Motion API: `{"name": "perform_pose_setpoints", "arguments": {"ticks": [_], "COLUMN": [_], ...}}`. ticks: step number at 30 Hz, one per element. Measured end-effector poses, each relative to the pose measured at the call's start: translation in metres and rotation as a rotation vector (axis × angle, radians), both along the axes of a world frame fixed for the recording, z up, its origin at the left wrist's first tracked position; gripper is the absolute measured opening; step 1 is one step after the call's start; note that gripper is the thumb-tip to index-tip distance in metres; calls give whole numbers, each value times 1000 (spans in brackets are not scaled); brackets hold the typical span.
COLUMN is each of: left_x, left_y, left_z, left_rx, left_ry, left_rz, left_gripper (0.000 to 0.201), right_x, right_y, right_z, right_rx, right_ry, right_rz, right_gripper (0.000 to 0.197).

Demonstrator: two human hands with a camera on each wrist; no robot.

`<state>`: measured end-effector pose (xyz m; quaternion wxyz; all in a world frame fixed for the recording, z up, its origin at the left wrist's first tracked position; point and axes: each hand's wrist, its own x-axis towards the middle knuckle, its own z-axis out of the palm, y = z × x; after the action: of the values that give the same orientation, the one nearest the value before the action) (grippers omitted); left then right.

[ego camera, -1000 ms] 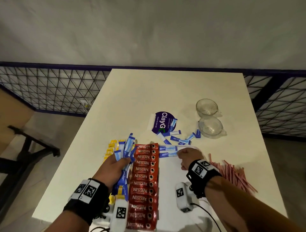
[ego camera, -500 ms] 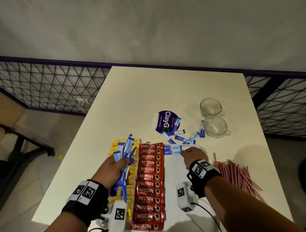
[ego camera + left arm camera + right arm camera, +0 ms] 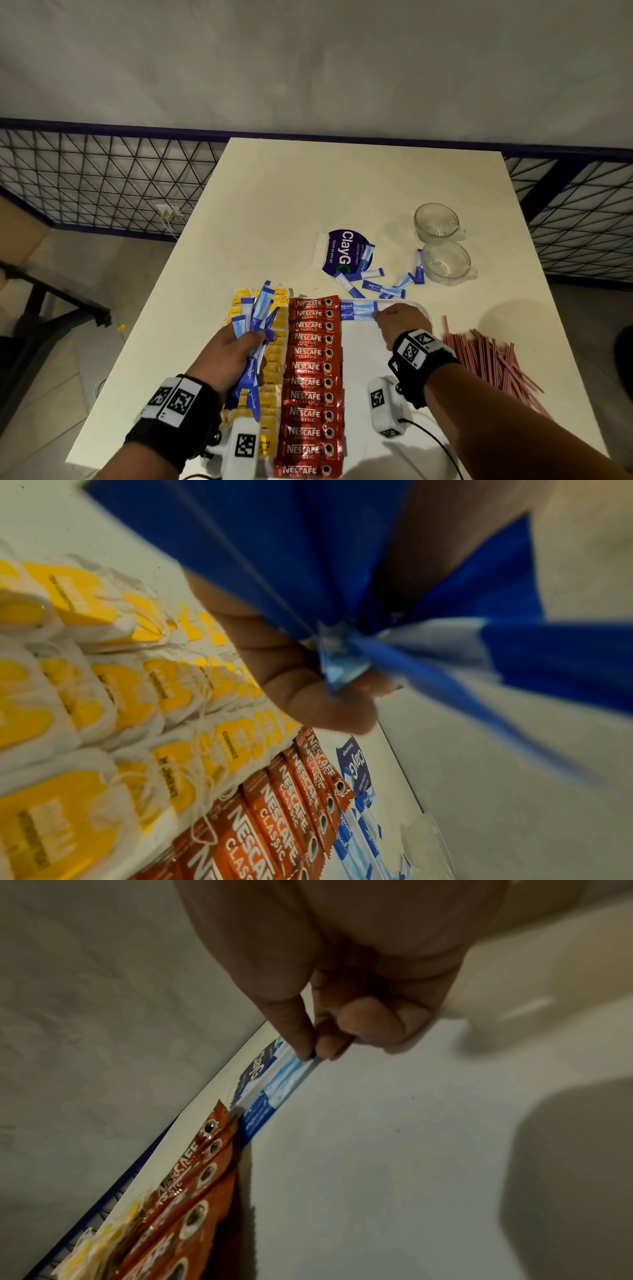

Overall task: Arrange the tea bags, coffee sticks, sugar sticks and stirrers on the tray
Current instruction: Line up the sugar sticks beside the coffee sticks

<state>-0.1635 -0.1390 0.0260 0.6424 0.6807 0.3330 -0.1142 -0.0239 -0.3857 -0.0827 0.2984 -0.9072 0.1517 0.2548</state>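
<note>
A white tray (image 3: 366,380) holds a column of yellow tea bags (image 3: 275,363), a column of red coffee sticks (image 3: 311,380) and two blue sugar sticks (image 3: 356,310) laid at its far edge. My left hand (image 3: 236,349) grips a fanned bundle of sugar sticks (image 3: 257,311) above the tea bags; the left wrist view shows the fingers (image 3: 308,696) curled round the bundle (image 3: 308,547). With thumb and forefinger, my right hand (image 3: 378,313) pinches the right end of the nearer sugar stick (image 3: 287,1080) on the tray (image 3: 411,1150). Red stirrers (image 3: 486,363) lie heaped right of the tray.
Several loose sugar sticks (image 3: 376,287) lie beyond the tray beside a purple packet (image 3: 344,251). Two glass cups (image 3: 436,221) (image 3: 447,262) stand at the far right. A wire-mesh railing (image 3: 102,192) runs behind the table.
The head view has shifted a little. The right hand has slid slightly right along the sugar sticks at the tray's far edge. The left hand still holds its bundle in place.
</note>
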Motion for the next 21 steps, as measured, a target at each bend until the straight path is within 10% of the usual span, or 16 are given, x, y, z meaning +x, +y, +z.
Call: {"name": "perform_pose_setpoints", "arguments": {"ticks": [21], "left_x": [-2], "left_y": [2], "left_z": [-7], "left_rx": [27], "left_ry": [3], "left_rz": [-30], "left_gripper": [25], "right_x": [0], "right_y": [-1], "right_z": [-1], "right_rx": [32], "right_ry": [-36], "right_rz": [38], "right_gripper": [24]}}
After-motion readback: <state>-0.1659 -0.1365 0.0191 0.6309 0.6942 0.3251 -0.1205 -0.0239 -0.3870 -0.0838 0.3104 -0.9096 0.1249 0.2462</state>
